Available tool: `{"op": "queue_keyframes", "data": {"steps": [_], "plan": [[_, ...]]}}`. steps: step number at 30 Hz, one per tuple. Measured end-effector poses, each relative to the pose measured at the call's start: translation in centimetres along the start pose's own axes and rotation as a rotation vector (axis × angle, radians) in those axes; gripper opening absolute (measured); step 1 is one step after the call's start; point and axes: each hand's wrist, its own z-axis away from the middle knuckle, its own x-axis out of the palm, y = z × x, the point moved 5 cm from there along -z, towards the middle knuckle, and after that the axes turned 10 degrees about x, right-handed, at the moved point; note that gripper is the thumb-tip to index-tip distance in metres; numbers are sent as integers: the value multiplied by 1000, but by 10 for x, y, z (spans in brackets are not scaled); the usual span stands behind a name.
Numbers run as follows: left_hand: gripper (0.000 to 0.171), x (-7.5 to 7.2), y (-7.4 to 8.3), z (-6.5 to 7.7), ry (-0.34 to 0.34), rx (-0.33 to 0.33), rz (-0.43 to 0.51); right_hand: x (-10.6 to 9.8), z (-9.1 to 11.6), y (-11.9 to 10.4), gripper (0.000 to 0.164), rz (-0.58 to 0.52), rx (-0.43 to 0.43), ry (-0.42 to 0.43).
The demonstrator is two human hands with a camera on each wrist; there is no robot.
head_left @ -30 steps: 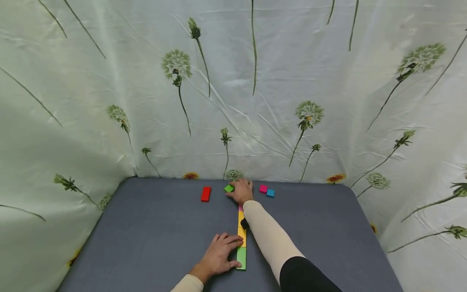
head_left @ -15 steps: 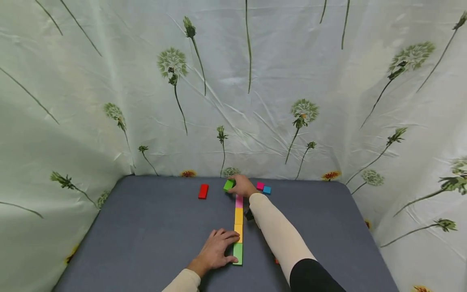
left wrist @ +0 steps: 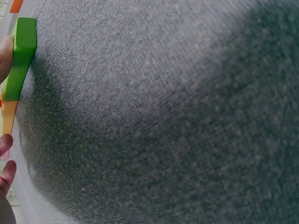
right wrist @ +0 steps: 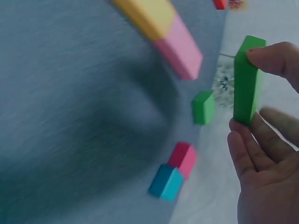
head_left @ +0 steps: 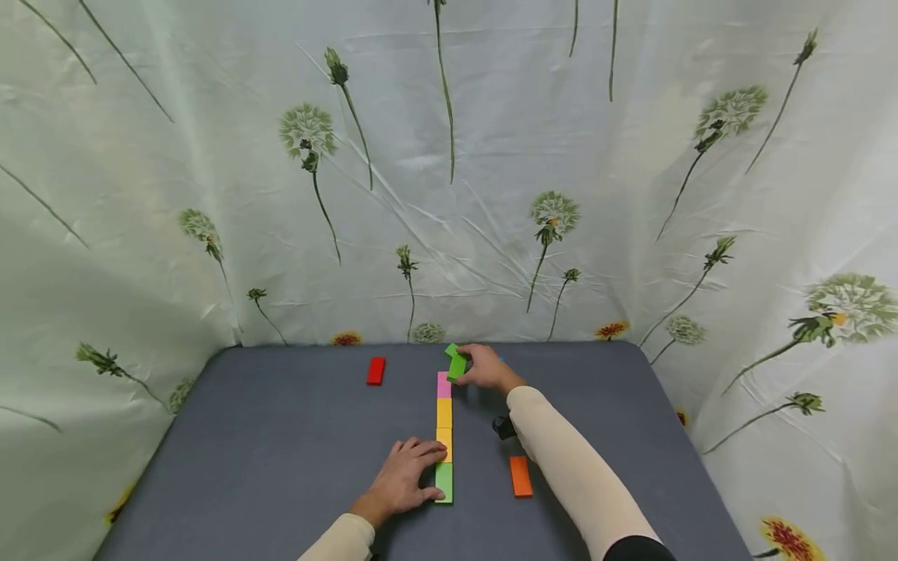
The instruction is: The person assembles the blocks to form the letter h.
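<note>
My right hand (head_left: 487,369) pinches a green block (head_left: 457,365) between thumb and fingertips, above the far end of a row. In the right wrist view, this green block (right wrist: 247,81) is clear of the table. The row runs away from me: light green block (head_left: 444,483), two yellow blocks (head_left: 444,414), then a pink block (head_left: 444,385). Beside its near end, my left hand (head_left: 405,477) rests with spread fingers, touching the light green and nearer yellow blocks. The left wrist view catches only its fingertips and the row's green block (left wrist: 24,60).
A smaller green block (right wrist: 203,108), a magenta block (right wrist: 183,159) and a blue block (right wrist: 166,182) lie near the table's back edge. A red block (head_left: 376,372) lies left of the row, an orange block (head_left: 521,477) right of it. Flowered cloth (head_left: 393,195) hangs behind.
My right hand has lifted the green block and brought it right and nearer, turning it over the row's far end. The orange block has come into sight. The left hand stays at the row.
</note>
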Motion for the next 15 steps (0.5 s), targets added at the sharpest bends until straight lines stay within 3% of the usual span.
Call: {"op": "queue_keyframes", "data": {"steps": [8, 15], "plan": [[62, 1, -1, 1, 16, -3, -5, -5, 32, 22, 61, 32, 8, 40], [61, -1, 0, 1, 10, -2, 4, -8, 61, 36, 59, 53, 15, 13]]}}
